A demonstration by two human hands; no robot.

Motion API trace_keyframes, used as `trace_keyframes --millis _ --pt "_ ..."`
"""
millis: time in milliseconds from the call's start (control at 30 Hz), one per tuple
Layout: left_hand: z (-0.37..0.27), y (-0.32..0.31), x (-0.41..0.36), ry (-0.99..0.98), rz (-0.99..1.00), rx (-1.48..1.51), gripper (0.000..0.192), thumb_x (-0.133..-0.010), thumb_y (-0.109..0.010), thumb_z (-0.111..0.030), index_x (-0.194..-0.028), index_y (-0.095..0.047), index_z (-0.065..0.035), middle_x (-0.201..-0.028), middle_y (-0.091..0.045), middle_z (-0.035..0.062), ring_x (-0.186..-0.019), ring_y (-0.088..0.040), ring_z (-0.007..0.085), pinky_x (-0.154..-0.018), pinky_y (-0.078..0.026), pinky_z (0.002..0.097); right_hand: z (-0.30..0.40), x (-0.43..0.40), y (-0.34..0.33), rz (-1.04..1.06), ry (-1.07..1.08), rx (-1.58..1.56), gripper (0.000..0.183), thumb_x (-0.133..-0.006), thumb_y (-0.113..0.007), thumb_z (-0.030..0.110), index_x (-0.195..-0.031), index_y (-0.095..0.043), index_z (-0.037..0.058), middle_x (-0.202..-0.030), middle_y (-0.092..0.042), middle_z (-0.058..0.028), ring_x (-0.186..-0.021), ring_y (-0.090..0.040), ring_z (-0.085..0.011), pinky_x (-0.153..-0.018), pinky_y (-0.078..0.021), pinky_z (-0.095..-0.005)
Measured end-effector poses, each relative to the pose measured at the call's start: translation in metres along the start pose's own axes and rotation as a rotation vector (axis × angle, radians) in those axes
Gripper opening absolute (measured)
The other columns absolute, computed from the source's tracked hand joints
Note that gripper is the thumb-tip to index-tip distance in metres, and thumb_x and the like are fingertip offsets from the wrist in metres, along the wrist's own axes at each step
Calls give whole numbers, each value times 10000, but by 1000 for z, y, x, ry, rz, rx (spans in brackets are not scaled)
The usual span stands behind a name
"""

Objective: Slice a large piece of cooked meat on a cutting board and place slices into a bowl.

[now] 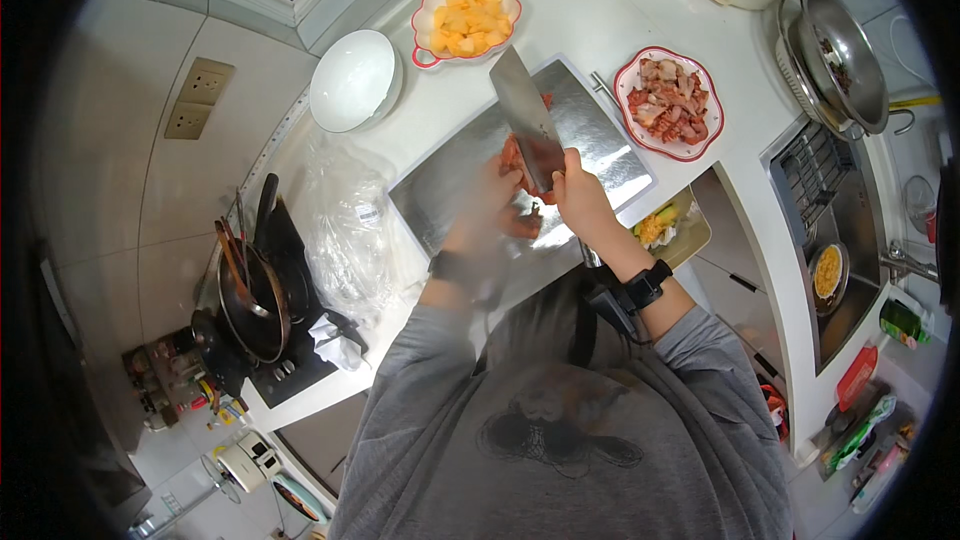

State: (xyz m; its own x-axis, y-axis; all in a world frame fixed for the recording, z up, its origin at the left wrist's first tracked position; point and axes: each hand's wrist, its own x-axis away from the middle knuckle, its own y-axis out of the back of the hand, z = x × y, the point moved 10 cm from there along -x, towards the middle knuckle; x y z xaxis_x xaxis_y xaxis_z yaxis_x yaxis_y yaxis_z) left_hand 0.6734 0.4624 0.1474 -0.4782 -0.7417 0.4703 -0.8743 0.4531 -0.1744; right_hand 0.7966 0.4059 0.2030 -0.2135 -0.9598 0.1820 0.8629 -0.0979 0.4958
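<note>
My right hand (583,198) grips a broad metal cleaver (529,119), its blade slanting up and left over a shiny metal cutting board (450,157). Beneath and beside the blade lies a piece of raw reddish meat (513,156). The curled fingers of my left hand (499,183) hold this meat close to the blade; a smudge in the view blurs that hand. More raw meat (523,223) rests on the board nearer to me. Just right of the board, a red-rimmed scalloped dish (718,101) holds many cut meat pieces (667,101).
Beyond the board stand a white bowl (355,82) and a handled dish (421,18) of yellow cubes (469,22). A clear plastic bag (345,232) and a wok (255,307) on the stove are at left. A scrap bin (694,240), metal bowls (840,52) and sink (832,330) are right.
</note>
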Motion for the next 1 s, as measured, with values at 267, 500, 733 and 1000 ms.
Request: trace_keyframes --millis 267,500,733,1000 --pt "32 37 -25 19 -163 -529 188 -768 -553 -22 -943 -542 47 -786 -604 73 -705 -604 159 -632 -480 251 7 3 7 -16 4 54 245 -893 -450 115 -1087 -353 1 -685 -579 -274 -676 -574 -458 -588 -447 -515" --pt "24 18 -20 58 -67 -345 193 -775 -519 -3 -964 -543 34 -816 -596 47 -681 -556 106 -634 -460 236 2 0 11 -34 -35 77 212 -895 -450 116 -1048 -357 2 -677 -580 -271 -664 -574 -457 -595 -450 -513" --pt "20 17 -15 32 78 -193 209 -812 -486 -17 -1011 -536 24 -862 -567 17 -705 -527 76 -623 -431 203 6 1 7 -27 -32 127 218 -897 -448 125 -1070 -361 25 -655 -580 -252 -648 -577 -448 -586 -447 -514" --pt "0 12 3 60 62 -163 130 -806 -472 -59 -861 -573 0 -717 -543 13 -612 -470 69 -543 -347 186 14 3 6 -99 49 178 230 -890 -483 125 -1052 -362 16 -578 -548 -230 -566 -553 -430 -502 -429 -500"
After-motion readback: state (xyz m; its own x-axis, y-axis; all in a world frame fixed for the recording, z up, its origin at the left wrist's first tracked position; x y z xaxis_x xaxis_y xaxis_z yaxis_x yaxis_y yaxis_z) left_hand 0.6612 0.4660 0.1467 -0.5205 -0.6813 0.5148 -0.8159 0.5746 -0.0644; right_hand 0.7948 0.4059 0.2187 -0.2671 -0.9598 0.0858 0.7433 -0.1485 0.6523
